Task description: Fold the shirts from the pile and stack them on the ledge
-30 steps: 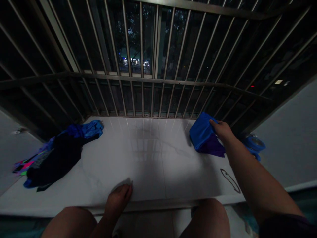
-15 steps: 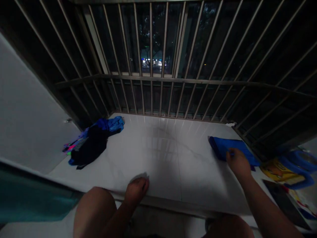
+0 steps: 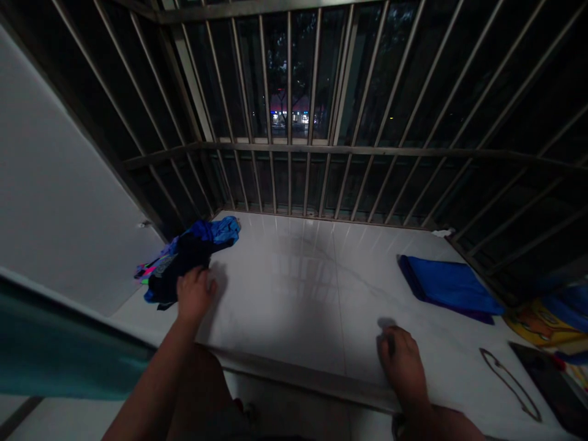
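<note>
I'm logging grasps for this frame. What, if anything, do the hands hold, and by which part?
The left hand touches the near edge of the dark clothes pile; whether it grips is unclear. The right hand rests on the white slab, holding nothing.

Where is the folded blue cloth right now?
In the head view, the folded blue cloth lies flat on the right side of the white tiled ledge, near the metal window bars, beyond the right hand and untouched.

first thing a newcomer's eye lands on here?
Probably the left hand reaching onto the dark and blue pile of clothes at the far left of the white ledge. Next, the folded blue cloth lying flat at right, with the right hand resting near the front edge.
</note>
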`<state>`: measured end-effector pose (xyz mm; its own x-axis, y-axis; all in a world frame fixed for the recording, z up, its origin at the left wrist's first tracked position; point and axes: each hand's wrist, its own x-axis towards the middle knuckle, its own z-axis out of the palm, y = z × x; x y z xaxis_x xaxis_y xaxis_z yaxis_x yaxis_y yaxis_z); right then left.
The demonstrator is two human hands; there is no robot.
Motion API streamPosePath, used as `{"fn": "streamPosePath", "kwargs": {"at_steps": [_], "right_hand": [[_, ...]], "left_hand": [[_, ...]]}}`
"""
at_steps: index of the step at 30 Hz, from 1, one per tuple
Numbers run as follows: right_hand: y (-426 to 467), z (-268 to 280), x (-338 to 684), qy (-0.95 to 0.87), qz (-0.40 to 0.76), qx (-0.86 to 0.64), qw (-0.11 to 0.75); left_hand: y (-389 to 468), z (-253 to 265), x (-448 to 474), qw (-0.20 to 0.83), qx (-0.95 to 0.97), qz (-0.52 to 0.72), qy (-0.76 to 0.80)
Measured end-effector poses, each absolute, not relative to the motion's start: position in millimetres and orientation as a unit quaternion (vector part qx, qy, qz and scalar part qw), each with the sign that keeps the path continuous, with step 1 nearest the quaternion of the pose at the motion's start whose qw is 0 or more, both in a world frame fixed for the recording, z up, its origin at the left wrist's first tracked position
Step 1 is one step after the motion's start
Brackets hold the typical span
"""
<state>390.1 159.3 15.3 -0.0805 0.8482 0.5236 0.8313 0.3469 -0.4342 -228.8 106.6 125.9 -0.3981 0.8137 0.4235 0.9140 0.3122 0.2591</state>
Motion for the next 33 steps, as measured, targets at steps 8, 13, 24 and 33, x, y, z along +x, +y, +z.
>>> {"fn": "streamPosePath", "kwargs": {"at_steps": [8, 13, 24, 33], "right_hand": [[156.6, 26.4, 385.9, -0.746, 0.011, -0.55, 0.374], [155.0, 28.5, 385.6, -0.743, 0.013, -0.556, 0.373], [152.5, 35.4, 377.9, -0.756, 0.023, -0.554, 0.348], [125.5, 64.3, 282.6, -0.873, 0.051, -0.41, 0.259]], "left_hand": [[120.5, 161.2, -290.3, 0.056, -0.319, -0.075, -0.943], [127.4, 142.9, -211.9, 0.008, -0.533, -0.072, -0.843], [65.2, 51.6, 60.0, -0.137, -0.859, -0.104, -0.482], [37.4, 51.9, 16.9, -0.178, -0.887, -0.128, -0.406]]}}
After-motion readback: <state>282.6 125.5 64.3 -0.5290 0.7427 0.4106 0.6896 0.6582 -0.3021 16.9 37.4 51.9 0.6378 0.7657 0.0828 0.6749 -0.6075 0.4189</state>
